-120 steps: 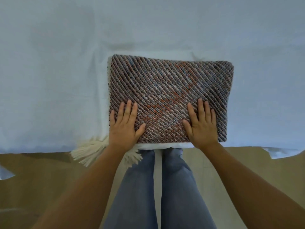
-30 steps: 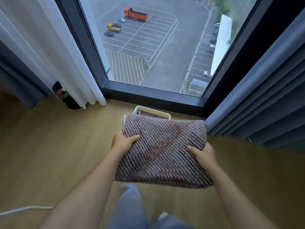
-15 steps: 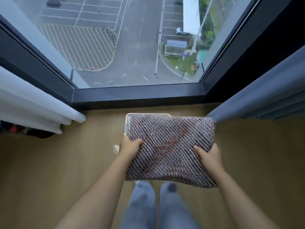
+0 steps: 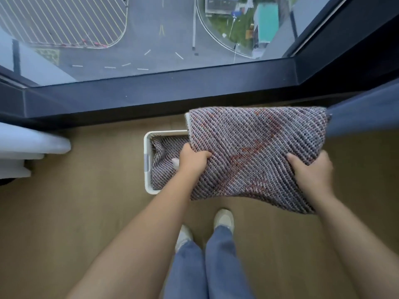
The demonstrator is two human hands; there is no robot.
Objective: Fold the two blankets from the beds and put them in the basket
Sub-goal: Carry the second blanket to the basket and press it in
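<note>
A folded woven blanket point(image 4: 254, 152) in grey, blue and rust stripes hangs in the air above the floor. My left hand point(image 4: 192, 161) grips its left edge and my right hand point(image 4: 311, 171) grips its right edge, thumbs on top. Below and to the left stands a white basket point(image 4: 147, 162) on the wooden floor. Another folded blanket point(image 4: 164, 160) of the same weave lies inside it. The held blanket covers the basket's right part.
A dark window sill point(image 4: 151, 93) runs across just beyond the basket, with glass above it. A white curtain point(image 4: 26, 147) hangs at the left, a grey-blue curtain point(image 4: 362, 117) at the right. My feet point(image 4: 223, 219) stand on the floor behind the basket.
I lifted the blanket off the bed and carried it to the window. Over the last second I stepped closer, and the basket with its blanket came into view beneath my left hand.
</note>
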